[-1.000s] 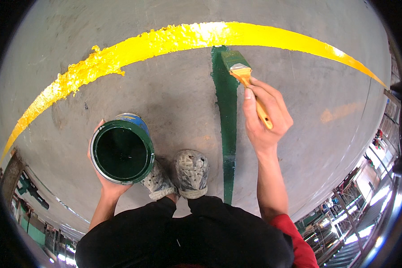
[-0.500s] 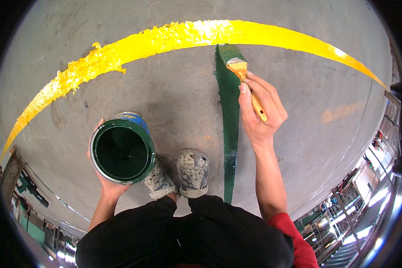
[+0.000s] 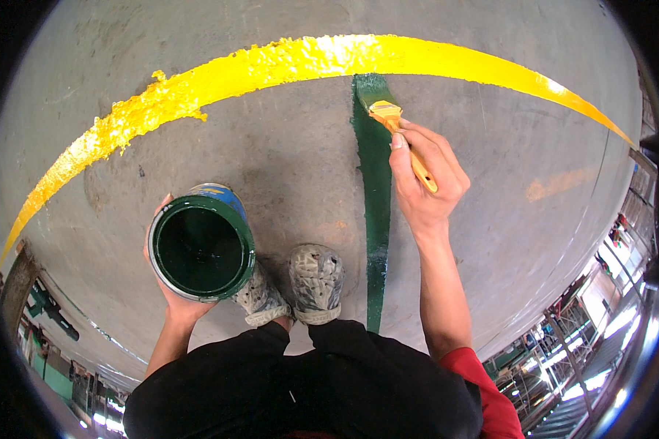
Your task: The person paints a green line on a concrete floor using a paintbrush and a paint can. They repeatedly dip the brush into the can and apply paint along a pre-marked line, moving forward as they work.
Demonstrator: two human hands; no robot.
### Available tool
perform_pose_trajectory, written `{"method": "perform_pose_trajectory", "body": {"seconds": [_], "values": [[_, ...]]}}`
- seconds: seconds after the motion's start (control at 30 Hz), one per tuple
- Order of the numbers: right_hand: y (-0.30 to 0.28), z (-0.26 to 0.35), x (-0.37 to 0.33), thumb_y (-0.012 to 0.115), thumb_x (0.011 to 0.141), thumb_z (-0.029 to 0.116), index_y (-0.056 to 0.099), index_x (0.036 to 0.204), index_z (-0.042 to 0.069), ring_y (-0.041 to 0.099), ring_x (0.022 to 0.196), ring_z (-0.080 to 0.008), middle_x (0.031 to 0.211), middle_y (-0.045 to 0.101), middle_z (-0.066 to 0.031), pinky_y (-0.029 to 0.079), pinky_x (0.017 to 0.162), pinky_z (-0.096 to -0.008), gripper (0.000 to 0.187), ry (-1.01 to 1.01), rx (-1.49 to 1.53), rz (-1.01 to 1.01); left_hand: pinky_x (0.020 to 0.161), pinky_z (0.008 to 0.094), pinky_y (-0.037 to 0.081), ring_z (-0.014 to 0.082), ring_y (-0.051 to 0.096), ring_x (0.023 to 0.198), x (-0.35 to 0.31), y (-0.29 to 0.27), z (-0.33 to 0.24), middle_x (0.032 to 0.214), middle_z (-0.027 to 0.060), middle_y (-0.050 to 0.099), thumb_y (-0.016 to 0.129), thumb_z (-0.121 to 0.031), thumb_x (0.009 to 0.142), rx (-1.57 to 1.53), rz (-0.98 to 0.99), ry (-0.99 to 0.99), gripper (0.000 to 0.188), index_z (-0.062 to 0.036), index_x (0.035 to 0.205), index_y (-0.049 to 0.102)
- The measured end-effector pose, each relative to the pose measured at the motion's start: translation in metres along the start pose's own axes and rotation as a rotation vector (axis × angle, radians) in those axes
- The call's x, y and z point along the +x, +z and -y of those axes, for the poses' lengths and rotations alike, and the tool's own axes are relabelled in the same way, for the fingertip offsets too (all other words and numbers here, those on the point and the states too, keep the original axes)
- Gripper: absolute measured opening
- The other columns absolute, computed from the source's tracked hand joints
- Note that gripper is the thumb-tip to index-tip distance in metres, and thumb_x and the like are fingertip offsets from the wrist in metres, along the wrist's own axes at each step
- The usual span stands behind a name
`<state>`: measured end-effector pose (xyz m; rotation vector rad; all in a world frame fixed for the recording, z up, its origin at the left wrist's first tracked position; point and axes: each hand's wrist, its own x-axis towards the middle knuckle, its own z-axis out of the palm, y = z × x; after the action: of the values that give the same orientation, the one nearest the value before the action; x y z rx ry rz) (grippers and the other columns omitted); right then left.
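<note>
Gripping brush in right hand, can in left hand, over green stripe already reaching yellow stripe, perhaps needing only more smoothing.

Free floor between can and green stripe — shoes below, yellow band beyond

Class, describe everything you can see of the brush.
The brush is flat, with green-coated bristles and a yellow, perhaps wooden, handle, holed near its end. The right hand grips it. It slants, bristles to the upper left, handle to the lower right. The bristles rest on the upper end of the green stripe, just below the yellow band.
</note>
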<state>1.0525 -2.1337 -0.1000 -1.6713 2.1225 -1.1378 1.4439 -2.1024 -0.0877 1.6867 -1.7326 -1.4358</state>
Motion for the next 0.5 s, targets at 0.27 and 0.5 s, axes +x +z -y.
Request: {"method": "perform_pose_trajectory", "body": {"seconds": [0.27,0.5], "values": [[-0.0008,0.0011,0.0029,0.081,0.084,0.0,0.077,0.098,0.0,0.076,0.088,-0.0249,0.1,0.078,-0.0152,0.06,0.078,-0.0329,0.014,-0.013,-0.018,0.013,0.124,0.0514,0.032,0.0368,0.035,0.151,0.0023,0.0001,0.0002,0.166,0.0253,0.025,0.101,-0.041,0.06,0.003,-0.013,0.013,0.131,-0.0088,0.158,0.02],[-0.0008,-0.0002,0.0047,0.081,0.084,0.001,0.077,0.098,-0.001,0.076,0.087,-0.0252,0.099,0.077,-0.0151,0.06,0.078,-0.0327,0.014,-0.032,-0.024,0.006,0.124,0.0509,0.033,0.0365,0.035,0.151,0.0079,-0.0002,-0.0024,0.166,0.0247,0.025,0.101,-0.039,0.059,-0.047,-0.006,0.049,0.132,-0.0102,0.159,0.02]]}}
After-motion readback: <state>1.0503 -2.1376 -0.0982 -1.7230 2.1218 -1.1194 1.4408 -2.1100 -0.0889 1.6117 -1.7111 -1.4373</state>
